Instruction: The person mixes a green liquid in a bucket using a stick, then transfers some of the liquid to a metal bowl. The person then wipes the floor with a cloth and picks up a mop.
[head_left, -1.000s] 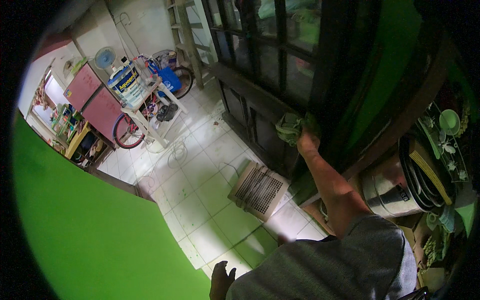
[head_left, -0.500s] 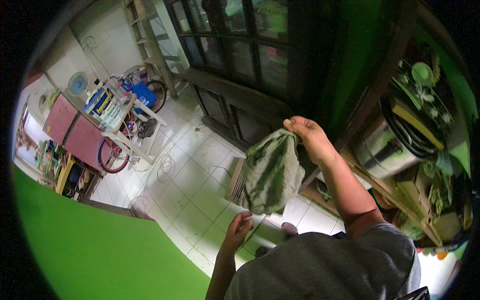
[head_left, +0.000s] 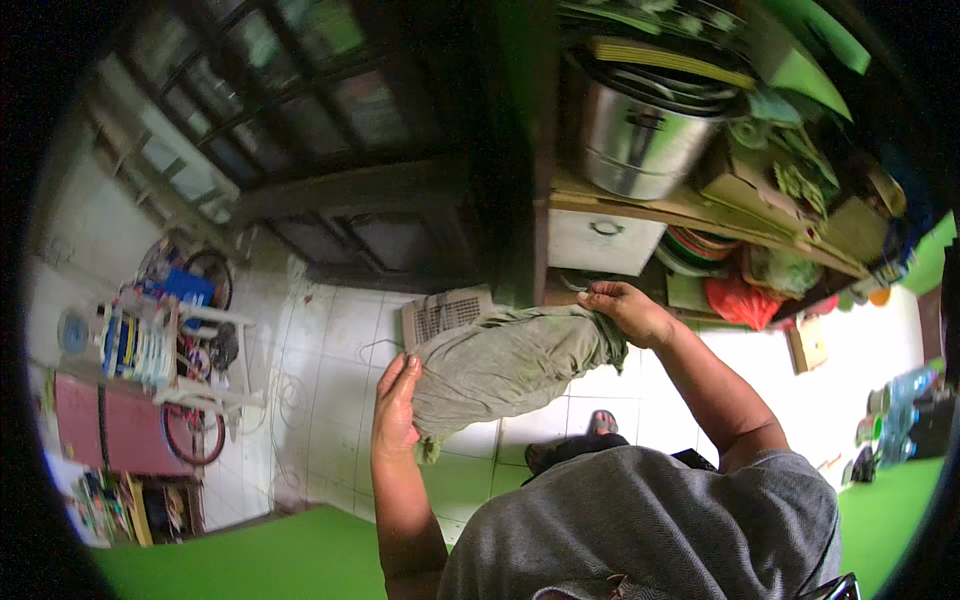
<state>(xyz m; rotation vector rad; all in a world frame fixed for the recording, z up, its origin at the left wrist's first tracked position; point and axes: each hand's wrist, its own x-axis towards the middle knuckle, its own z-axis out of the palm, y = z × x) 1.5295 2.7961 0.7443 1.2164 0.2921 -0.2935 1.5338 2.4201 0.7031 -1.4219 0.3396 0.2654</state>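
Observation:
A rumpled grey-green cloth [head_left: 510, 368] is stretched between my two hands in front of my body. My left hand [head_left: 397, 405] grips its left end, the fingers pressed together along the edge, and a small greenish corner dangles below that hand. At the cloth's upper right corner, my right hand [head_left: 632, 313] pinches the fabric between thumb and fingers. The cloth sags a little in folds between them, well above the tiled floor. Partly hidden behind it is a beige slatted plastic box [head_left: 440, 314] on the floor.
A dark wooden cabinet [head_left: 385, 240] with glass panes stands ahead. To the right, a shelf [head_left: 690, 215] bears a large metal pot [head_left: 640, 145]; a red plastic bag [head_left: 745, 302] sits below. At left are a white stand [head_left: 215, 395] and bicycles [head_left: 193, 433]. A green wall [head_left: 260, 560] runs nearby.
My left hand has risen and taken hold of the cloth, which hung from my right hand alone. The cloth is now spread sideways. My view has turned rightward, bringing more of the shelf into sight.

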